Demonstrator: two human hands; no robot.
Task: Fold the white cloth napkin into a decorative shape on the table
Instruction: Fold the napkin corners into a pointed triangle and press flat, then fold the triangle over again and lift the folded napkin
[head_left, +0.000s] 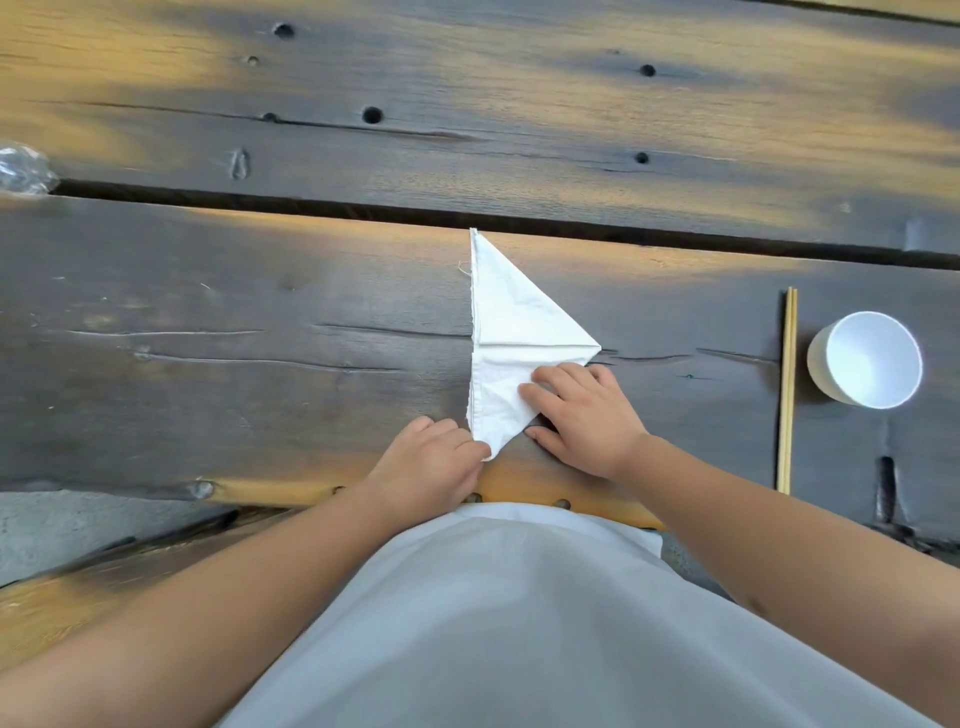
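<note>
The white cloth napkin (511, 332) lies on the dark wooden table (260, 338), folded into a tall narrow triangle with a straight left edge, a tip pointing away from me and a second tip pointing toward me. A crease crosses it at its widest part. My left hand (431, 462) pinches the near tip between thumb and fingers. My right hand (582, 415) lies flat with its fingers spread on the napkin's lower right flap and presses it down.
A pair of wooden chopsticks (787, 389) lies to the right of the napkin, and a white bowl (866, 359) stands beyond them. Crumpled clear plastic (23, 169) sits at the far left edge. A dark gap (311, 207) runs between the table planks.
</note>
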